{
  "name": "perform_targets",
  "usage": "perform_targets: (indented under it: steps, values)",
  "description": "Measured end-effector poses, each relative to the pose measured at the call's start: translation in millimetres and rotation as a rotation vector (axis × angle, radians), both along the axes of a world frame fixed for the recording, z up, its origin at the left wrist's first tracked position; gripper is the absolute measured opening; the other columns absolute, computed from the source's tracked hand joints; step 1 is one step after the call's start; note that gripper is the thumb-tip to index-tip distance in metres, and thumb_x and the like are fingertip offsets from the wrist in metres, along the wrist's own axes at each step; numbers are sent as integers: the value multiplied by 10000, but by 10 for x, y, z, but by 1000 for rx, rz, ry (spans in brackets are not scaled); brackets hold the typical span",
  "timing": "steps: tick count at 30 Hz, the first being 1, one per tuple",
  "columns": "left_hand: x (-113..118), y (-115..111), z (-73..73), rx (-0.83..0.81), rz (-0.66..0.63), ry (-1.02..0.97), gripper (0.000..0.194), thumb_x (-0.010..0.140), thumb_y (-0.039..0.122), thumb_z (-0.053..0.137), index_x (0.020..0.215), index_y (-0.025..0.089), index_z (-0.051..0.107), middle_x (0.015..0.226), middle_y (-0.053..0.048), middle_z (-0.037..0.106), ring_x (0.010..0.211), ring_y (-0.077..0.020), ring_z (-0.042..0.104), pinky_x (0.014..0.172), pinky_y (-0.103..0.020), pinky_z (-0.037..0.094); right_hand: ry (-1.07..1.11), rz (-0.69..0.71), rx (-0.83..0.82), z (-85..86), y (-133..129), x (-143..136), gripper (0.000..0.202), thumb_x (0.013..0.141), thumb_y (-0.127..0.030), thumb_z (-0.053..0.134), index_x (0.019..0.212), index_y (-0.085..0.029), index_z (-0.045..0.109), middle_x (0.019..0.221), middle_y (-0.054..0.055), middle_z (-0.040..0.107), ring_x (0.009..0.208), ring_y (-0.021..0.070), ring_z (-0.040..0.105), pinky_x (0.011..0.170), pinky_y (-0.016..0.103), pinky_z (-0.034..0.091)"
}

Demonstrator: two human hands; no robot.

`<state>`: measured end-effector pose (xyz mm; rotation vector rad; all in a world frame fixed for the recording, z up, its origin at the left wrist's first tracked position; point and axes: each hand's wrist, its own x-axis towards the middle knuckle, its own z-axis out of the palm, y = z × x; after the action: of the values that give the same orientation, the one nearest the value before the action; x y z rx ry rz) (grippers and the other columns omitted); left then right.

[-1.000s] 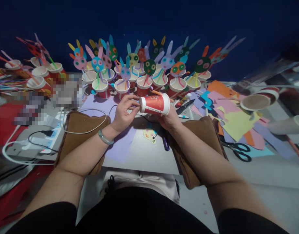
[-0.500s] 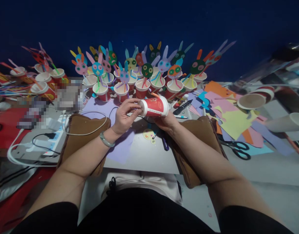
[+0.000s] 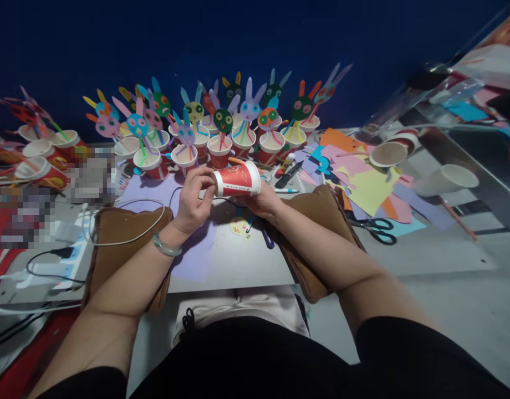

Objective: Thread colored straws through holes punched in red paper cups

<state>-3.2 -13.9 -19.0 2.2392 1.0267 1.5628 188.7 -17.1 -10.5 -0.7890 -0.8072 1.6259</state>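
A red and white paper cup (image 3: 237,179) lies on its side in the air between my two hands, its base toward the left and its rim toward the right. My left hand (image 3: 195,195) grips the base end with curled fingers. Against the rim end, from below and behind, is my right hand (image 3: 263,200), its fingers mostly hidden by the cup. An orange straw (image 3: 235,160) shows at the cup's upper edge. Below the cup, a yellow paper face (image 3: 239,227) lies on the table near a purple pen (image 3: 268,239).
Behind my hands stand rows of cups with paper rabbit figures (image 3: 224,121). Coloured paper scraps (image 3: 371,191), black scissors (image 3: 380,230) and a loose cup (image 3: 454,177) lie right. Brown cushions (image 3: 113,233) sit under my forearms. Cables and a power strip are left.
The view has turned to the right, so the table's things appear further left. The cup remains held in both hands, in nearly the same sideways pose.
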Motion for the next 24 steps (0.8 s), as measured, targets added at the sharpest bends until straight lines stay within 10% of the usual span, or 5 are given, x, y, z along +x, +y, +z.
perform_targets:
  steps: [6,12,20,24]
  values:
    - [-60,99,-32,-49,-60,-65,284,1015,503,539,973,229,600,1172,-127,680,1113,-248,650,995,-441,558,54,-38,-107,-72,28,14,328,614,-280,860,851,-230,640,678,-85,659,558,63,555,521,161,487]
    - [-216,354,-43,-297,-111,-338,445,903,643,674,960,206,612,1104,-103,711,1021,-203,696,958,-375,591,-41,-35,-182,-130,100,87,490,737,-618,836,814,-232,545,725,-19,709,628,107,661,555,204,524]
    - [-288,368,140,-737,-347,-638,463,802,520,828,1112,190,729,1082,-94,785,1081,-266,756,888,-377,648,-293,-595,231,-247,93,98,595,739,-762,778,949,-263,531,905,-44,674,712,62,653,593,173,519]
    - [-330,326,246,-821,-425,-672,460,782,452,846,1149,189,761,1165,-95,792,1046,-247,767,819,-329,668,-292,-600,250,-261,144,144,588,773,-807,708,935,-273,522,885,-48,665,709,73,657,583,186,526]
